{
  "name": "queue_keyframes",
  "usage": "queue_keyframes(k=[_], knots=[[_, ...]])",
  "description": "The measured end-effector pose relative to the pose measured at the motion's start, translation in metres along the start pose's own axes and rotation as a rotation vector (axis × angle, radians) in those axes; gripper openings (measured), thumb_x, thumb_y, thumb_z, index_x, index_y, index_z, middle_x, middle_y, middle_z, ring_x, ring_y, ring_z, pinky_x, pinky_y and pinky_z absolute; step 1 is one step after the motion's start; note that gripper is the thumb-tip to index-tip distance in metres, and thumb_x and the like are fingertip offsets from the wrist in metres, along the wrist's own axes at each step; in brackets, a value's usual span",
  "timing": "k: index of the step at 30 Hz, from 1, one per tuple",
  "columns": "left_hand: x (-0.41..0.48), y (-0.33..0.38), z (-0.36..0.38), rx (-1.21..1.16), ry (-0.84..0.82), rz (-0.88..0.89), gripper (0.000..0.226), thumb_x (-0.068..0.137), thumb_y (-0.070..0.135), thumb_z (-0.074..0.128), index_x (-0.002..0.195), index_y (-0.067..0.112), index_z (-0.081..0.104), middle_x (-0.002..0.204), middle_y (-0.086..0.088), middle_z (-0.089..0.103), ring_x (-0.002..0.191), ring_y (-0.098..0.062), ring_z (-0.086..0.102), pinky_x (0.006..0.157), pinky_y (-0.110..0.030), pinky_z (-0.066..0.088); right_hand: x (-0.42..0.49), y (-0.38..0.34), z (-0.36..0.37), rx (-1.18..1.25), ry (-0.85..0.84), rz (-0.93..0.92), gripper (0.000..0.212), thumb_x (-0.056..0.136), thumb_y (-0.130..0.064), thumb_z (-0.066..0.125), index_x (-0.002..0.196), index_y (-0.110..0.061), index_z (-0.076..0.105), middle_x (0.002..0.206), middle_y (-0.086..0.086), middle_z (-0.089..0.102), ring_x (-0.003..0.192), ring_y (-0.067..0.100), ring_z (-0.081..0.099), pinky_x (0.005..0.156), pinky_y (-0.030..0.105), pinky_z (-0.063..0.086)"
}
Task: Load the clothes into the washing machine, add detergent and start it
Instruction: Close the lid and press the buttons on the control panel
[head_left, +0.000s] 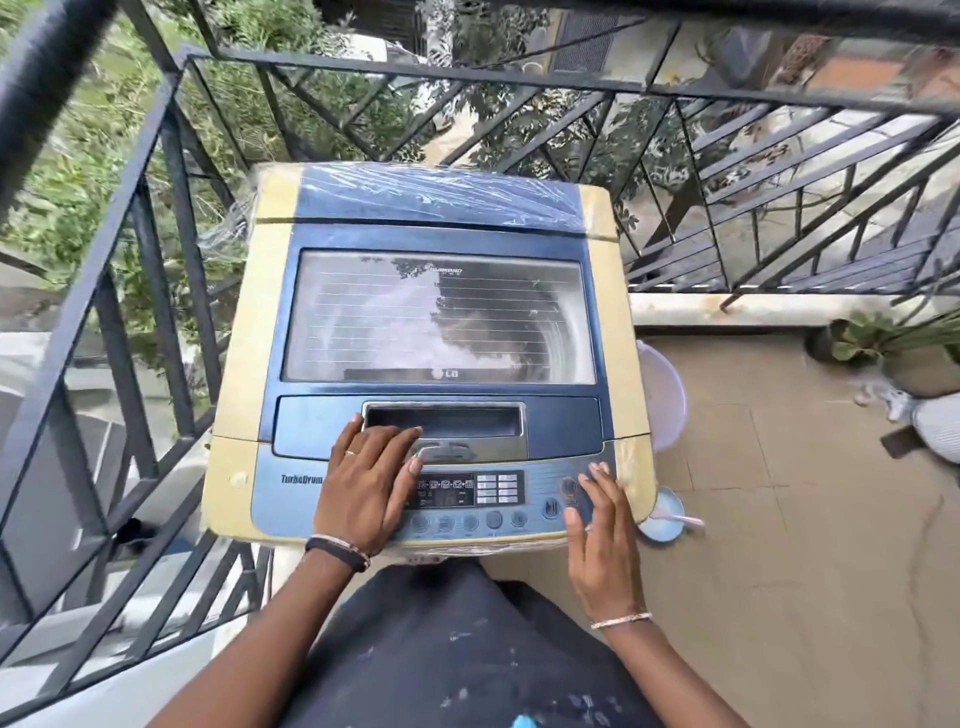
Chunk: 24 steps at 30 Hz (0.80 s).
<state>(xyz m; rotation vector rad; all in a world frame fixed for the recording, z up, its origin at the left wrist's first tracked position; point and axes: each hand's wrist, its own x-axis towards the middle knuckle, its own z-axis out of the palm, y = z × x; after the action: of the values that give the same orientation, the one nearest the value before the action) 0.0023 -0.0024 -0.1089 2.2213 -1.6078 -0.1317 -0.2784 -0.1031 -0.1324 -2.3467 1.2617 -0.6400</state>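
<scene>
Both grips released, the left hand (363, 483) is lying flat on the closed washing machine (439, 322) while the right hand (597, 535) is touching its control panel (493, 501).

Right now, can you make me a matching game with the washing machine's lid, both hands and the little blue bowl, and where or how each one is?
Things:
1. lid
2. left hand
3. right hand
4. blue bowl

Places or states:
A. on the floor beside the washing machine
B. touching the right end of the control panel
C. closed
D. flat beside the lid handle

Pairs: 1-C, 2-D, 3-B, 4-A
</scene>
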Motion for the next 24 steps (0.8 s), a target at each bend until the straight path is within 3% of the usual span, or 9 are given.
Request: queue_keyframes(k=[6, 11, 17, 24], knots=[[0.002, 0.002, -0.005, 0.0, -0.014, -0.013, 0.045, 0.102, 0.034, 0.028, 0.126, 0.015, 0.061, 0.114, -0.003, 0.063, 0.109, -0.024, 0.06, 0.117, -0.047, 0.026, -0.003, -0.003, 0.008, -0.113, 0.042, -0.01, 0.033, 0.097, -0.016, 0.047, 0.124, -0.007, 0.062, 0.142, 0.015, 0.05, 0.138, 0.032, 0.043, 0.11, 0.056, 0.036], [0.002, 0.002, -0.009, -0.021, -0.056, -0.014, 0.054, 0.102, 0.04, 0.02, 0.128, 0.013, 0.059, 0.116, -0.004, 0.062, 0.111, -0.026, 0.058, 0.117, -0.049, 0.026, 0.005, -0.006, 0.009, -0.243, 0.145, 0.001, 0.033, 0.101, -0.03, 0.047, 0.109, -0.011, 0.073, 0.132, 0.015, 0.06, 0.126, 0.034, 0.054, 0.108, 0.045, 0.038], [0.002, 0.001, -0.007, -0.057, -0.063, -0.008, 0.059, 0.101, 0.042, 0.017, 0.13, 0.01, 0.058, 0.116, -0.007, 0.062, 0.111, -0.027, 0.057, 0.116, -0.051, 0.025, 0.0, 0.004, 0.018, -0.382, 0.193, -0.111, 0.024, 0.098, -0.02, 0.054, 0.115, -0.011, 0.068, 0.132, 0.019, 0.06, 0.123, 0.04, 0.055, 0.107, 0.046, 0.037], [0.001, 0.0, -0.008, -0.087, -0.067, -0.011, 0.061, 0.101, 0.042, 0.015, 0.131, 0.01, 0.057, 0.117, -0.007, 0.061, 0.113, -0.027, 0.056, 0.116, -0.051, 0.024, 0.0, -0.004, 0.029, -0.334, 0.244, -0.037, 0.021, 0.097, -0.017, 0.053, 0.117, -0.015, 0.06, 0.134, 0.018, 0.058, 0.127, 0.04, 0.051, 0.108, 0.05, 0.038]])
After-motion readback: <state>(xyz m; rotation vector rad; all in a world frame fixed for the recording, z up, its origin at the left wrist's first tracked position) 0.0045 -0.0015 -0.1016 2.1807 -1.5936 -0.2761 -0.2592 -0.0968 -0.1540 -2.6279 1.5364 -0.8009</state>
